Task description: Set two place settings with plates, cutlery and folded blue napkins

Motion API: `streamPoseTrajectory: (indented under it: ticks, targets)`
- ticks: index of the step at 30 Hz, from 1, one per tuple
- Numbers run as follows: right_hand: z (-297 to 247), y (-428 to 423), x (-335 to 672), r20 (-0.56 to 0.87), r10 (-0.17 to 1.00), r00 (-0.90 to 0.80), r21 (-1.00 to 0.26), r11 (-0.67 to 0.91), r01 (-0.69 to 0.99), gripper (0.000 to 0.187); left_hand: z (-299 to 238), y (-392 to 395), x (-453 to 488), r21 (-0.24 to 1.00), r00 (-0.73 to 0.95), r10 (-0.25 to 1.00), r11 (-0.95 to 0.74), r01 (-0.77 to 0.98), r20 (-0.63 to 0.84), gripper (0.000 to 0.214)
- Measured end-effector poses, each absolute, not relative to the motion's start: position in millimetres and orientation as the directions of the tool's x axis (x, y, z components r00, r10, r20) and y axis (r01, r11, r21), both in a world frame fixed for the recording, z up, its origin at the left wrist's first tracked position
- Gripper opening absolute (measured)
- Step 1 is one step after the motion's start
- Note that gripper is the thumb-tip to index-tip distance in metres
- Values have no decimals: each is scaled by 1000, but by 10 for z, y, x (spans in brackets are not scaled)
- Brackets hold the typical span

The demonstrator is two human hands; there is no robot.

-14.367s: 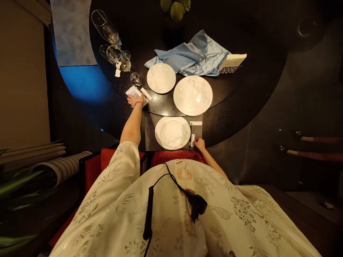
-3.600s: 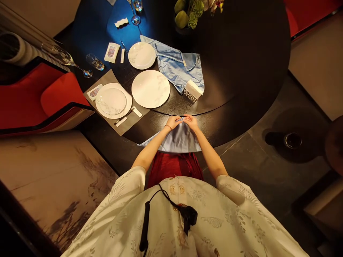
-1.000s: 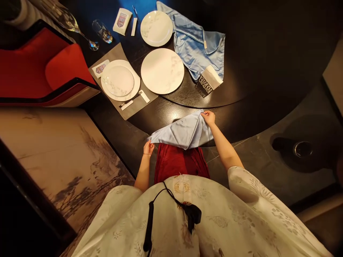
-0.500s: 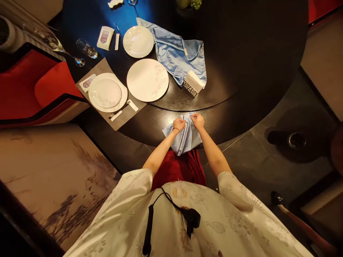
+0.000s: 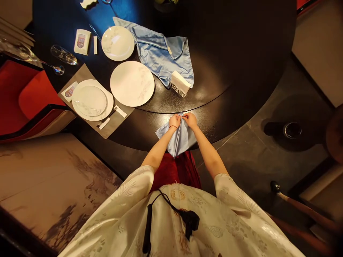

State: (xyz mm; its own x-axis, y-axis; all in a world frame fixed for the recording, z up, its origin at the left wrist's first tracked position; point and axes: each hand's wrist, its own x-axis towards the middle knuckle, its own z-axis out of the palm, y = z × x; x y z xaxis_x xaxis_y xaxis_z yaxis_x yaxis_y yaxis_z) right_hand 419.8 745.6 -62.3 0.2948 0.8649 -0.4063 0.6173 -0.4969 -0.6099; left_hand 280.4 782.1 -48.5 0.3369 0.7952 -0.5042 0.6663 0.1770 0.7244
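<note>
A light blue satin napkin [image 5: 179,140] lies folded at the near edge of the dark round table [image 5: 241,64], its lower point hanging over the rim. My left hand [image 5: 175,121] and my right hand [image 5: 189,119] meet at its top corner, both pinching the cloth, fingers closed. The two hands almost touch each other.
A second blue cloth [image 5: 160,53] lies crumpled farther in, next to a napkin holder [image 5: 180,84]. Two white plates [image 5: 132,83] sit on the raised centre disc. At left is a place setting [image 5: 89,101] on a grey mat, glasses [image 5: 63,55], and a red chair [image 5: 34,96].
One second ago the napkin was stretched wide between my hands; my left hand has since brought its corner up to my right hand, folding the cloth narrower.
</note>
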Motion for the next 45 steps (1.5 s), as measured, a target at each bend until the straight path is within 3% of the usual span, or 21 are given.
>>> streamPoseTrajectory:
  ticks: [3, 6, 10, 12, 14, 20, 26, 37, 41, 45]
  targets:
    - [-546, 7373, 4171, -338, 893, 298, -655, -450, 607, 27, -411, 7816, 2634, 707, 314, 815, 158, 689, -488, 20]
    - [-397, 6949, 4113, -224, 952, 207, -663, -305, 683, 38, -281, 7673, 2146, 719, 472, 806, -86, 689, -357, 20]
    - [-233, 6006, 4047, -217, 941, -258, -628, 68, 775, 43, -200, 7370, 1276, 710, 832, 502, -496, 501, -237, 30]
    - [-235, 5605, 4038, -231, 866, -445, -610, 228, 759, 55, -245, 7281, 945, 674, 896, 372, -599, 432, -243, 42]
    - [-296, 5351, 4053, -258, 827, -500, -562, 292, 774, 64, -329, 7264, 737, 610, 903, 325, -666, 429, -280, 48]
    - [-497, 5203, 4115, -262, 843, -469, -470, 314, 825, 57, -515, 7336, 603, 468, 906, 316, -779, 418, -283, 44]
    - [-517, 5275, 3857, -231, 864, -447, -461, 308, 832, 54, -532, 7168, 815, 561, 952, 196, -773, 298, -235, 24]
    - [-657, 5345, 3724, -240, 929, -282, -506, 128, 853, 45, -554, 7191, 751, 618, 944, 189, -718, 321, -271, 30]
    - [-534, 5247, 3718, -247, 911, -330, -563, 142, 814, 42, -430, 7054, 576, 617, 928, 202, -699, 360, -313, 31]
    - [-388, 5190, 3580, -260, 875, -407, -712, 110, 693, 35, -306, 6849, 412, 686, 913, 197, -607, 400, -358, 26]
